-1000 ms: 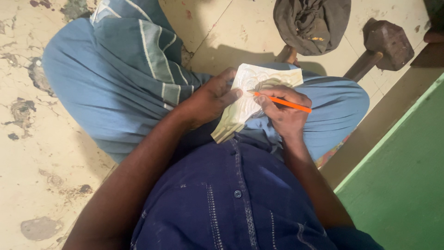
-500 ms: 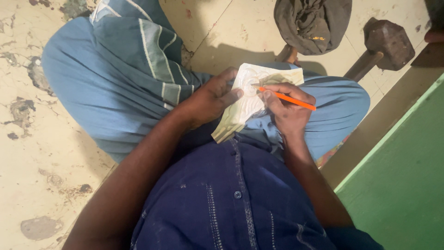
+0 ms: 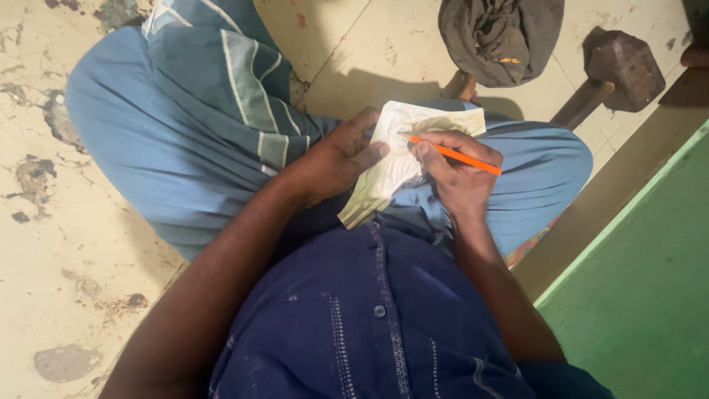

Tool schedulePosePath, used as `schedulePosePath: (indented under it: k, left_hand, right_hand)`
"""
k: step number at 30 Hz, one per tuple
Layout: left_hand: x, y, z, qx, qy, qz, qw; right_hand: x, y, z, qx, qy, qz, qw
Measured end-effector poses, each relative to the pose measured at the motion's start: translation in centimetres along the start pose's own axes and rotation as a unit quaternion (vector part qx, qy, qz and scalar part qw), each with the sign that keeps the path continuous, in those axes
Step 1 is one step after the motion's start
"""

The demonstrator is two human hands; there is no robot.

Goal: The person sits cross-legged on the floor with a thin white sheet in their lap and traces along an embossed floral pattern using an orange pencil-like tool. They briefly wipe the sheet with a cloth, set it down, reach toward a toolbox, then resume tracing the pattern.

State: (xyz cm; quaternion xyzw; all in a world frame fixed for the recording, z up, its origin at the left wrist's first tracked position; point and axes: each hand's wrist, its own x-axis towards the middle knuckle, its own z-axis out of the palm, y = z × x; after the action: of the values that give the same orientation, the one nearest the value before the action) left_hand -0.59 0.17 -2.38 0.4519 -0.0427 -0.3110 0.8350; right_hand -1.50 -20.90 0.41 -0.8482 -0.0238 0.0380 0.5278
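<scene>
Marking step underway: right hand (image 3: 459,177) pinches orange pencil (image 3: 452,154), tip on pale carved slab (image 3: 402,159) resting on lap. Left hand (image 3: 336,159) grips slab's left edge, steadying. Next stroke likely needs firm hold, light pressure. Beyond: stained tile floor (image 3: 59,244), dark cloth bundle (image 3: 498,37), mallet (image 3: 617,66), green surface (image 3: 650,295) at right.

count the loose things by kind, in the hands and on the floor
carved slab, in the left hand: 1
orange pencil, in the right hand: 1
mallet on the floor: 1
dark cloth on the floor: 1
total: 4
</scene>
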Motion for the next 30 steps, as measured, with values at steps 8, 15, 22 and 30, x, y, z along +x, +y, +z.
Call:
schedulePosePath:
  k: [8, 15, 22, 30]
  left_hand:
    - [-0.10, -0.07, 0.03, 0.004, -0.004, 0.027, 1.000]
    - [-0.06, 0.09, 0.02, -0.014, -0.006, 0.010, 1.000]
    - [-0.11, 0.15, 0.11, -0.026, -0.011, 0.013, 1.000]
    - [-0.09, 0.18, 0.04, -0.016, -0.011, -0.002, 1.000]
  right_hand:
    - [-0.15, 0.05, -0.03, 0.003, 0.004, 0.000, 1.000]
    - [0.06, -0.24, -0.07, 0.014, -0.001, 0.026, 1.000]
    - [0.01, -0.32, -0.04, 0.015, -0.010, 0.007, 1.000]
    - [0.23, -0.10, -0.07, 0.082, 0.002, 0.035, 0.996]
